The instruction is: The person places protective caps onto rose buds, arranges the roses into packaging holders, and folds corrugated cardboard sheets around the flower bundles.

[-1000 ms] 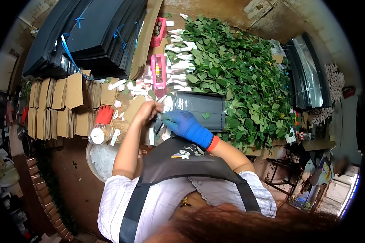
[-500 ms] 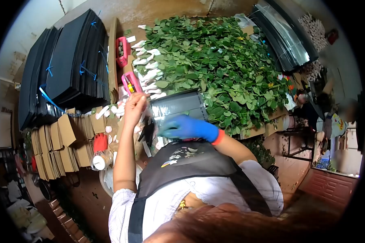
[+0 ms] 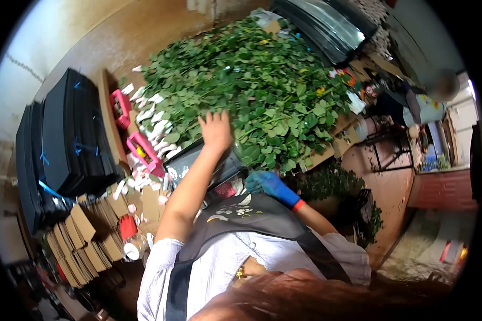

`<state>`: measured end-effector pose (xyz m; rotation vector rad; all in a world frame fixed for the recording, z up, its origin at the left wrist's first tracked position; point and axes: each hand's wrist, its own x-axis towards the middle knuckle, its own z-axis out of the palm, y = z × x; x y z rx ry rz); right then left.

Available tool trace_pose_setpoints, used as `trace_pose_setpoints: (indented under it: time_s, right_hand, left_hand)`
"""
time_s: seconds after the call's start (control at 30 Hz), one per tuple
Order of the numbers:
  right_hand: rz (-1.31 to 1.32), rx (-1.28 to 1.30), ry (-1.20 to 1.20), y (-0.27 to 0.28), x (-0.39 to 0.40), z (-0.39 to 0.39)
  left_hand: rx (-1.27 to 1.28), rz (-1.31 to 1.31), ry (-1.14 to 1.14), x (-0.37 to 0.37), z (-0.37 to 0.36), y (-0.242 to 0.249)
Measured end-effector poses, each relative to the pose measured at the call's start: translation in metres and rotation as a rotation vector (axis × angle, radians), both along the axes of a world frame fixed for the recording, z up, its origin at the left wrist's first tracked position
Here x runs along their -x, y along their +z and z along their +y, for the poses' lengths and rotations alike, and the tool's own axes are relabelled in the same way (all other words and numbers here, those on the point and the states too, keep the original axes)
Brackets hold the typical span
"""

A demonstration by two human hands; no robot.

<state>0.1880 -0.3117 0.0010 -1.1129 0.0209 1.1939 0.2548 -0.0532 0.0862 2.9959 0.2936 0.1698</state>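
My bare left hand (image 3: 215, 131) reaches out over a black tray (image 3: 230, 163), fingers spread at the near edge of a large heap of leafy green stems (image 3: 241, 80). Nothing shows in its grasp. Close to my apron, my right hand (image 3: 273, 187) wears a blue glove with green fingertips. Its fingers are curled near the tray's right end; what they hold, if anything, I cannot tell. A pinkish-red bundle (image 3: 226, 189) shows at the tray's near side, partly hidden by my left forearm and apron. White-wrapped heads (image 3: 158, 125) line the left side of the heap.
Pink plastic holders (image 3: 144, 152) stand left of the stems. Tall stacks of black sheets (image 3: 72, 134) lean farther left, above folded cardboard pieces (image 3: 80, 241). Black plastic-wrapped sheets (image 3: 326, 27) lie at the back right. Another person (image 3: 423, 104) is at the far right.
My left hand has moved right and forward over the tray, its fingers opening out. My right hand has drawn back to the right. The view has turned.
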Motion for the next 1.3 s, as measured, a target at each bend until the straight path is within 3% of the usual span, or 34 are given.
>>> trace_pose_setpoints:
  time_s: [0.1, 0.17, 0.23, 0.27, 0.3, 0.33, 0.43, 0.53, 0.57, 0.6, 0.67, 0.7, 0.73, 0.8, 0.87, 0.9, 0.93, 1.0, 1.07, 1.13, 1.17, 1.2, 1.3]
  right_hand:
    - [-0.216, 0.310, 0.016, -0.013, 0.003, 0.033]
    - [-0.566, 0.496, 0.223, -0.098, -0.008, 0.033]
    - [-1.185, 0.752, 0.550, -0.222, -0.031, 0.023]
    - [-1.117, 0.613, 0.514, -0.217, -0.033, 0.013]
    - [-1.050, 0.475, 0.479, -0.202, -0.034, -0.004]
    - [-1.024, 0.496, 0.573, -0.165, -0.036, -0.009]
    - [-1.103, 0.513, 0.919, 0.003, -0.038, -0.006]
    - [-1.174, 0.227, 0.788, 0.108, -0.031, 0.023]
    - [-0.995, 0.119, 0.637, 0.117, -0.026, 0.042]
    - [-1.148, 0.021, 0.555, 0.121, -0.019, 0.064]
    - [-1.480, -0.154, 0.455, 0.135, 0.000, 0.119]
    - [-1.660, -0.232, 0.434, 0.143, 0.010, 0.148]
    - [-1.677, -0.312, 0.506, 0.141, 0.021, 0.176]
    - [-2.063, -0.420, 0.755, 0.124, 0.033, 0.222]
    - [-2.077, -0.491, 0.946, 0.077, 0.042, 0.253]
    - [-1.969, -0.482, 1.048, 0.091, 0.037, 0.253]
    - [-2.089, -0.452, 1.003, 0.087, 0.037, 0.259]
    - [-2.094, -0.444, 1.183, 0.099, 0.030, 0.255]
    - [-2.130, -0.526, 0.995, 0.134, 0.022, 0.247]
    - [-2.100, -0.411, 1.088, 0.188, 0.015, 0.236]
    - [-2.130, -0.403, 1.028, 0.212, 0.012, 0.227]
    - [-2.161, -0.386, 0.960, 0.233, 0.009, 0.217]
    - [-2.128, -0.291, 0.811, 0.282, 0.015, 0.176]
  left_hand:
    - [-0.020, -0.095, -0.037, -0.001, 0.004, -0.014]
    - [0.049, -0.236, -0.140, 0.008, 0.009, -0.007]
    - [0.201, -0.412, -0.282, 0.022, 0.017, 0.008]
    - [0.264, -0.467, -0.289, 0.033, 0.020, 0.016]
    - [0.365, -0.518, -0.264, 0.048, 0.025, 0.021]
    - [0.465, -0.570, -0.233, 0.068, 0.031, 0.025]
    - [0.459, -0.664, 0.010, 0.146, 0.055, 0.023]
    - [0.575, -0.697, 0.374, 0.232, 0.081, -0.010]
    - [0.800, -0.699, 0.544, 0.252, 0.081, -0.024]
    - [1.026, -0.693, 0.716, 0.272, 0.081, -0.041]
    - [1.078, -0.714, 0.762, 0.314, 0.091, -0.114]
    - [1.071, -0.715, 0.831, 0.320, 0.081, -0.123]
    - [1.168, -0.698, 0.901, 0.327, 0.073, -0.130]
    - [1.272, -0.693, 0.937, 0.335, 0.065, -0.144]
    - [1.264, -0.760, 0.931, 0.337, 0.059, -0.133]
    - [1.253, -0.778, 0.956, 0.339, 0.056, -0.124]
    - [1.246, -0.802, 0.991, 0.343, 0.053, -0.114]
    - [1.204, -0.821, 1.011, 0.350, 0.049, -0.090]
    - [1.334, -0.771, 1.030, 0.363, 0.058, -0.101]
    - [1.447, -0.637, 0.985, 0.351, 0.063, -0.085]
    - [1.609, -0.723, 0.825, 0.334, 0.065, -0.078]
    - [1.646, -0.590, 0.734, 0.314, 0.070, -0.063]
    - [2.065, -0.394, 0.372, 0.240, 0.075, -0.025]
